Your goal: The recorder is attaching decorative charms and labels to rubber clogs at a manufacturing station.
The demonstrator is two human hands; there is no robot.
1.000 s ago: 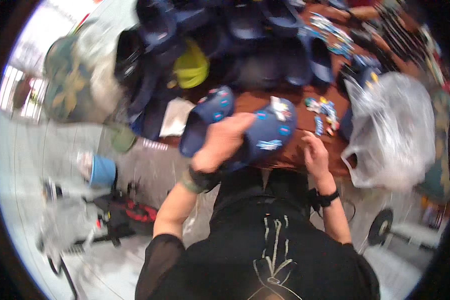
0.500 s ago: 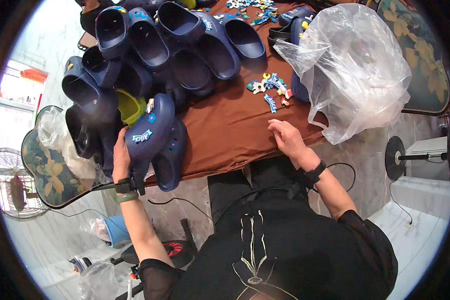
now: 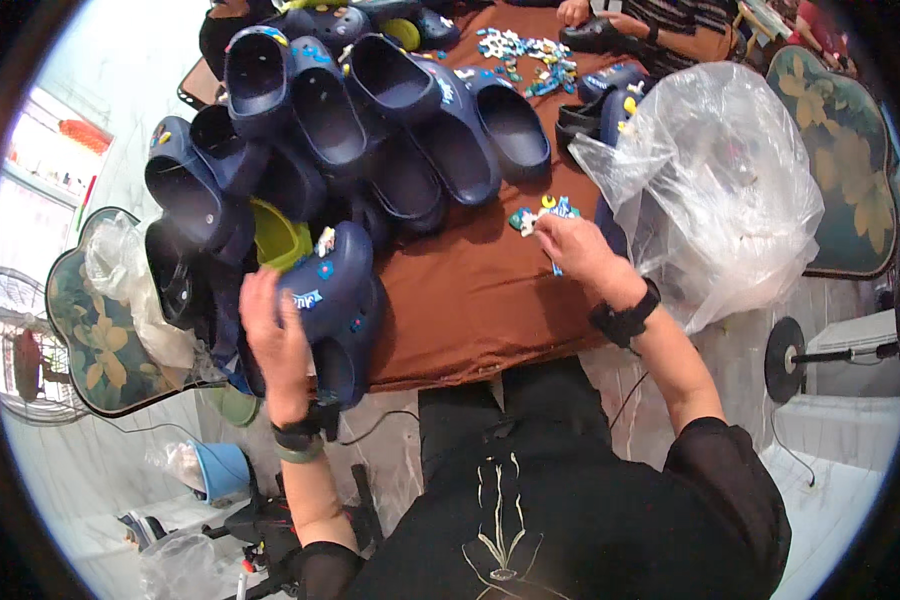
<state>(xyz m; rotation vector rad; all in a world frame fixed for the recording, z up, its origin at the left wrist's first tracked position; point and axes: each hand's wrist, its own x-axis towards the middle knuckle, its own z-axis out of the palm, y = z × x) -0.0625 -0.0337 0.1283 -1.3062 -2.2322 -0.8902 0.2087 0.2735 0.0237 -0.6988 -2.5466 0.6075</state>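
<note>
My left hand (image 3: pixel 273 338) grips a navy clog (image 3: pixel 332 300) decorated with small charms, at the near left corner of a table under a brown cloth (image 3: pixel 470 300). A second navy clog lies beneath it. My right hand (image 3: pixel 575 252) rests on the cloth farther right, fingertips on a small cluster of colourful shoe charms (image 3: pixel 542 213); whether it pinches one I cannot tell. A heap of navy clogs (image 3: pixel 370 120) fills the table's far left, with one yellow-green clog (image 3: pixel 278 238) among them.
A large clear plastic bag (image 3: pixel 715 190) stands at the table's right edge. More charms (image 3: pixel 525 55) lie far across, near another person's hands (image 3: pixel 610 22). Floral-cushioned chairs (image 3: pixel 100 330) sit left and right. A fan (image 3: pixel 15 350) and blue bucket (image 3: pixel 215 470) are on the floor.
My left hand has carried the charm-covered clog from the middle to the table's left corner and set it by the pile. My right hand has reached forward to the charms.
</note>
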